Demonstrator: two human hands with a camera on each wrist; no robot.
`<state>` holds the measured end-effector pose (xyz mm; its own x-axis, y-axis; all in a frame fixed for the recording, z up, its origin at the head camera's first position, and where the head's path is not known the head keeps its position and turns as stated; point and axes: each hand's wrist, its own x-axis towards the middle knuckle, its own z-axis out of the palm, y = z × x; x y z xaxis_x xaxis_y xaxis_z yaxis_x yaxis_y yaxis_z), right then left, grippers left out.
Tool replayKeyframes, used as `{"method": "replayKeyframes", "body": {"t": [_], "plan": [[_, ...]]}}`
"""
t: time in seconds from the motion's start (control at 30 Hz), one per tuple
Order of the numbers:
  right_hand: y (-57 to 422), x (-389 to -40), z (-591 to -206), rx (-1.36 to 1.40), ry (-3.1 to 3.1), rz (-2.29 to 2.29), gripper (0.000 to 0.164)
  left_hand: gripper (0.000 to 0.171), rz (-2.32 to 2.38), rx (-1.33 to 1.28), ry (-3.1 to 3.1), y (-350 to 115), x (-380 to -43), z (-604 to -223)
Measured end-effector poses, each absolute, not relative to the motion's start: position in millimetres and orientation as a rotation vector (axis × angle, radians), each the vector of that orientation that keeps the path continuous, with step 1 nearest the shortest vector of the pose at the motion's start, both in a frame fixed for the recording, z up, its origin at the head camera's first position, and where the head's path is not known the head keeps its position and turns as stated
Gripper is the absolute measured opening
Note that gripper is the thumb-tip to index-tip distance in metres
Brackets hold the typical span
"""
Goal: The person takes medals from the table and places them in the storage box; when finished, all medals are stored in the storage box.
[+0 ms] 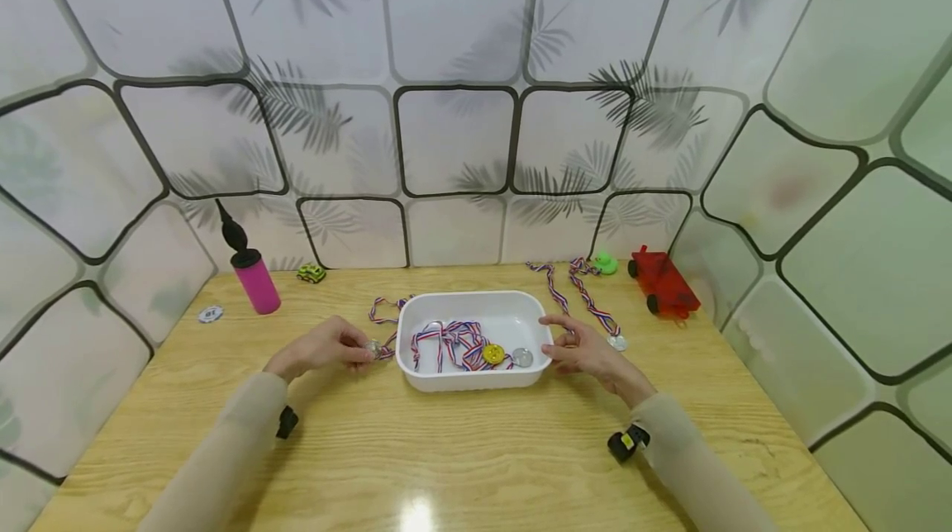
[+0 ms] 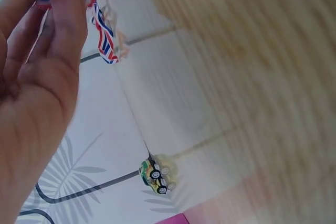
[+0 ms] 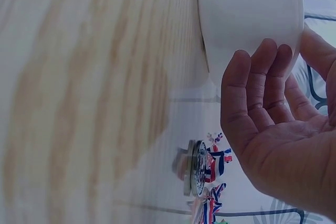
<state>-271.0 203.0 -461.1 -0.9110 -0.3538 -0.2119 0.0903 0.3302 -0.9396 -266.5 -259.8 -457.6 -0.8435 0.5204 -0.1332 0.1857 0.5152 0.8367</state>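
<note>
A silver medal (image 1: 374, 348) on a red, white and blue ribbon (image 2: 105, 38) is pinched in my left hand (image 1: 327, 344), just left of a white plastic tray (image 1: 468, 382). My right hand (image 1: 591, 354) grips the tray's right end. In the right wrist view its fingers (image 3: 239, 77) bend against the outer wall, with another digit up at the rim. Inside the tray lie a gold medal (image 1: 493, 353), another silver medal (image 1: 523, 358) and tangled striped ribbons (image 1: 454, 339).
Behind my right hand lies a silver medal (image 1: 616, 343) with striped ribbons (image 1: 587, 298). A green duck (image 1: 606, 263) and red toy cart (image 1: 664, 282) stand at the back right. Back left are a pink pump (image 1: 256, 284), a toy car (image 1: 311, 273) and a round chip (image 1: 211, 314).
</note>
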Motion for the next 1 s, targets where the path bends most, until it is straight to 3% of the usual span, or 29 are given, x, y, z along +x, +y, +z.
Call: {"method": "replayKeyframes", "body": {"t": [0.5,1.0], "plan": [[204,-271,-459,-0.264,2.216,-1.606,0.06,0.039,1.521,0.347,2.529,-246,-278,-459],[204,-272,-463,-0.222,2.222,-1.614,0.059,0.027,1.409,0.345,2.4,-232,-297,-466]]}}
